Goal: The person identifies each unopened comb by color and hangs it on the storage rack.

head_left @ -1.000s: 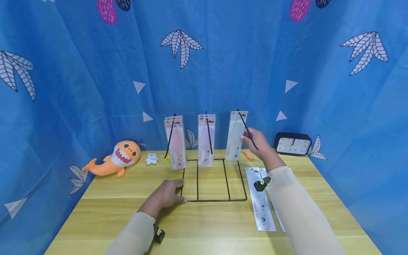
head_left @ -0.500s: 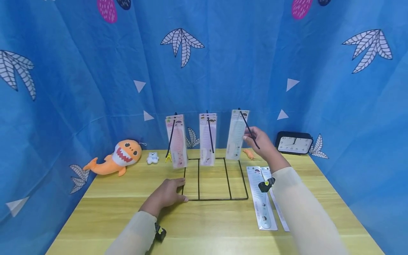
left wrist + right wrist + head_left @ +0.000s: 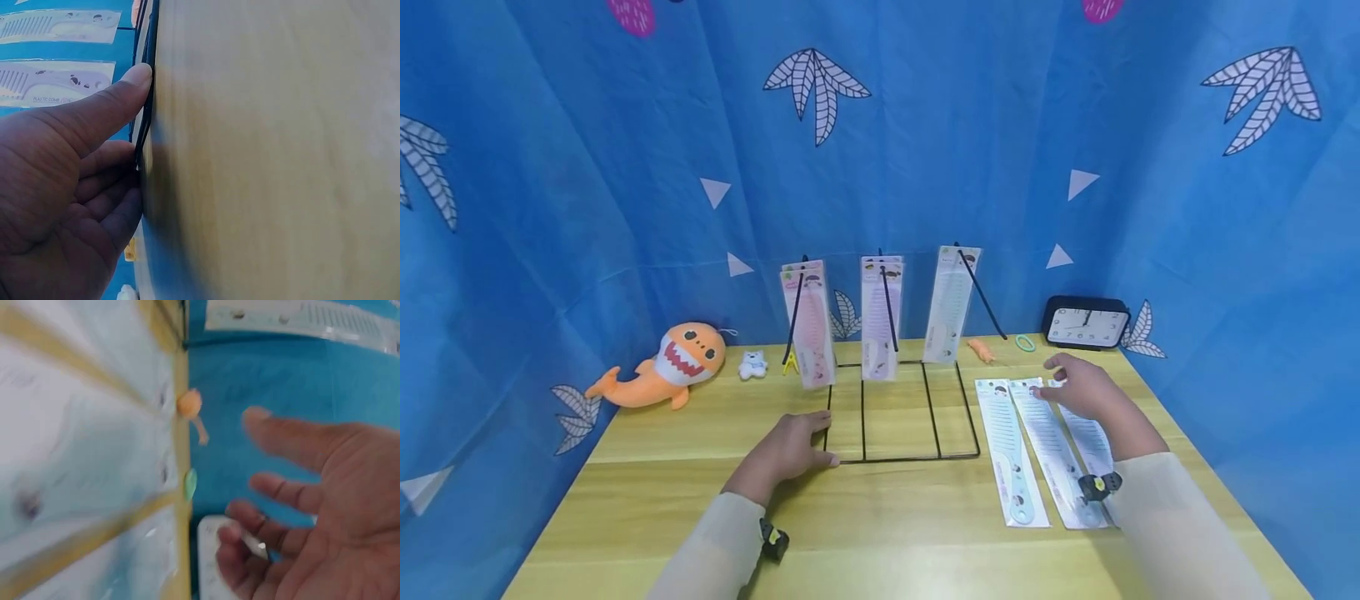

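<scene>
In the head view, my left hand (image 3: pixel 786 450) rests at the front left corner of a black wire display rack (image 3: pixel 895 459). The left wrist view shows its straight thumb (image 3: pixel 115 106) and relaxed fingers touching the wire. Packaged combs hang from the rack's hooks: pink (image 3: pixel 812 333) at left, purple (image 3: pixel 880 329) in the middle, and one pale green (image 3: pixel 947 312) at right. My right hand (image 3: pixel 1082 387) hovers with spread, loosely bent fingers over packaged combs (image 3: pixel 1011 450) lying on the table. It partly hides the middle pack (image 3: pixel 1048 442) and the right one (image 3: pixel 1088 437); the right wrist view is blurred.
Along the back edge are an orange shark plush (image 3: pixel 681 367), a small white bear figure (image 3: pixel 752 365), a yellow clip (image 3: pixel 791 363), a small orange toy (image 3: pixel 981 350), a green ring (image 3: pixel 1025 342) and a black clock (image 3: pixel 1086 323). Blue curtain surrounds the wooden table (image 3: pixel 887 533).
My right hand has left the hanging pale green comb pack and moved right and down to the packs on the table. The left hand stays at the rack's corner. The head view has tilted slightly down.
</scene>
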The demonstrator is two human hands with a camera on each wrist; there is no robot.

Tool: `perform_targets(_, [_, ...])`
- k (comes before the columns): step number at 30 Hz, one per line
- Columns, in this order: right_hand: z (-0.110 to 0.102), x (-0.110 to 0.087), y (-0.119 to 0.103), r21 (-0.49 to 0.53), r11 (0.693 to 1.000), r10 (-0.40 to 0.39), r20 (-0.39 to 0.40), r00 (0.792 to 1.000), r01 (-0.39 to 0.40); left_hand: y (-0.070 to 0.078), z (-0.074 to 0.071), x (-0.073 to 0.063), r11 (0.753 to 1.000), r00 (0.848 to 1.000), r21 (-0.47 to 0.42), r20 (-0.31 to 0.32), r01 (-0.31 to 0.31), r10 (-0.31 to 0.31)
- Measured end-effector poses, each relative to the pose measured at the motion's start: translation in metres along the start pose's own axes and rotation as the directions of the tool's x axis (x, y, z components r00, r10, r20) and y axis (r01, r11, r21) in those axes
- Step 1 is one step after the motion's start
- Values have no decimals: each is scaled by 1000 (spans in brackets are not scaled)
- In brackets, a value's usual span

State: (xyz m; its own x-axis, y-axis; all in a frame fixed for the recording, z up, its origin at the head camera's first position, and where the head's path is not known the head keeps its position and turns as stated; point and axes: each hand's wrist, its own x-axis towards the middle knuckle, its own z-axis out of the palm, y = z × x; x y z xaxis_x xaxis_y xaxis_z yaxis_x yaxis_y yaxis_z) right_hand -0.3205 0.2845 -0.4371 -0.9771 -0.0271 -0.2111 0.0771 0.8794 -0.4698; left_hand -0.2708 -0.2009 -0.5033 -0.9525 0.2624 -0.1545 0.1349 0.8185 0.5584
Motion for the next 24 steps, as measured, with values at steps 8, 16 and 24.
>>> perform_targets(8, [12,-19,49,29,968,249,-9,969,-248,-4,0,1,1000,1000,-4,-1,-14,14])
perform_targets(16, [22,-30,64,105,930,347,63,936,-352,-3,1,0,1000,1000,-16,2,-4,4])
perform_targets(24, [23,-39,63,49,942,329,54,943,-331,-2,1,0,1000,1000,-8,-3,-1,0])
